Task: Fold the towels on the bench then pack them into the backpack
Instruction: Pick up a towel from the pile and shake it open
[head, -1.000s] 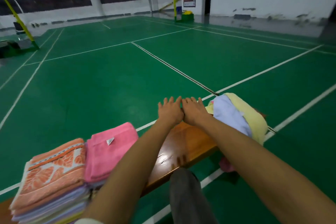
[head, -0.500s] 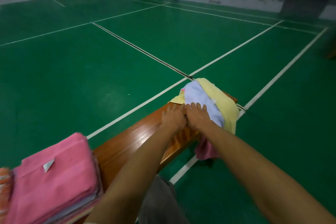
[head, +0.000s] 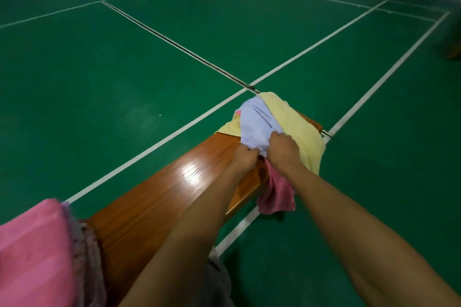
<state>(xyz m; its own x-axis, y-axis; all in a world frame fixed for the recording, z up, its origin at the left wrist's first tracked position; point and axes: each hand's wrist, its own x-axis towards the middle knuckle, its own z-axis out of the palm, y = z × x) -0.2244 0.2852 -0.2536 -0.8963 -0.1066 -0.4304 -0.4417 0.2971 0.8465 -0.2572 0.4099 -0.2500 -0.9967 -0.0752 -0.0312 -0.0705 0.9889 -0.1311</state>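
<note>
At the lower left edge sits a stack of folded towels, a pink terry one on top (head: 32,252), resting on the glossy orange-brown wooden desk (head: 159,197). The desk runs from about 7 o'clock up toward 1 o'clock across the green court floor (head: 124,70).

Your left hand (head: 243,157) pinches the near hem of the pale lavender cloth towel (head: 259,122), fingers curled tight. Your right hand (head: 283,149) has its grip curled over the same hem just beside it, the two hands nearly touching.

That towel lies crumpled at the desk's far end, on a pale yellow terry towel (head: 301,129); a darker pink towel (head: 277,194) hangs off the desk edge below your right wrist.

The lavender towel's long axis seems to follow the desk, bunched end pointing toward 1 o'clock, hem toward you.

To do this well, I'd suggest:
- Slide your hands apart along the hem to find both corners.
- Lift it clear, so the yellow one does not drag along.
- Spread it flat on the bare wood toward 7 o'clock.
</note>
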